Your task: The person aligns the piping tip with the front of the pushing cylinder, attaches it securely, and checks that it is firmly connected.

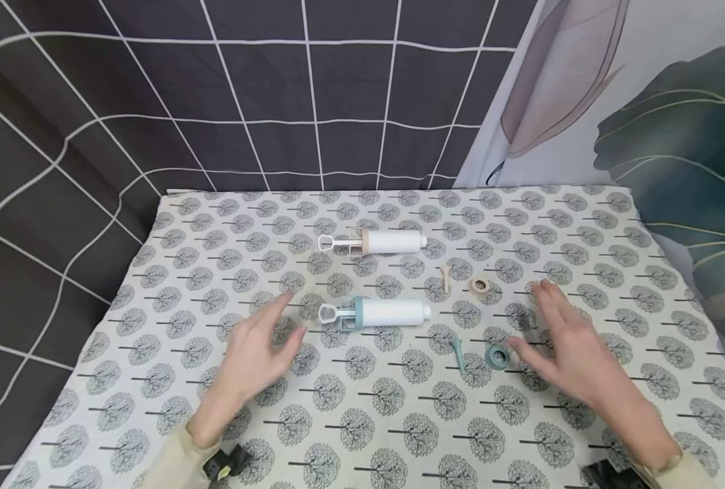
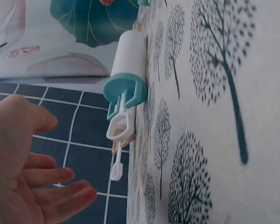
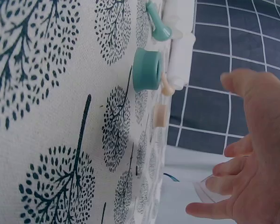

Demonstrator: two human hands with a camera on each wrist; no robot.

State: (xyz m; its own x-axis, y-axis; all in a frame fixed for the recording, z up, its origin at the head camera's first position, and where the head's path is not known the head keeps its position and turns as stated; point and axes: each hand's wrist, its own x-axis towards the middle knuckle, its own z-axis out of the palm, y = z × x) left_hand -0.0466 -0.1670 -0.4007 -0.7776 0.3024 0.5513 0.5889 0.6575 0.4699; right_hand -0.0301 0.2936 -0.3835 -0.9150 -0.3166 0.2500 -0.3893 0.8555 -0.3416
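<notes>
With fingers relaxed and holding nothing on both left hand (image 1: 251, 354) and right hand (image 1: 575, 353), best, likely, to come in low, pinch lightly and steady each piece against the tree-print cloth (image 1: 374, 441). To count: teal-collared tube (image 1: 393, 312) between the hands plus beige-collared tube (image 1: 395, 242) behind, two; teal peg (image 1: 458, 353) plus beige peg (image 1: 446, 278), two; teal ring (image 1: 490, 359) nearest right hand plus beige ring (image 1: 473, 288) beyond, two.

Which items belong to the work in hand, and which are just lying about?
Likely the work, laid out together:
teal-collared plunger tube
beige-collared plunger tube
teal peg
teal ring
beige peg
beige ring

Just surroundings:
tree-print tablecloth
white-gridded dark backdrop
leaf-print curtain
</notes>
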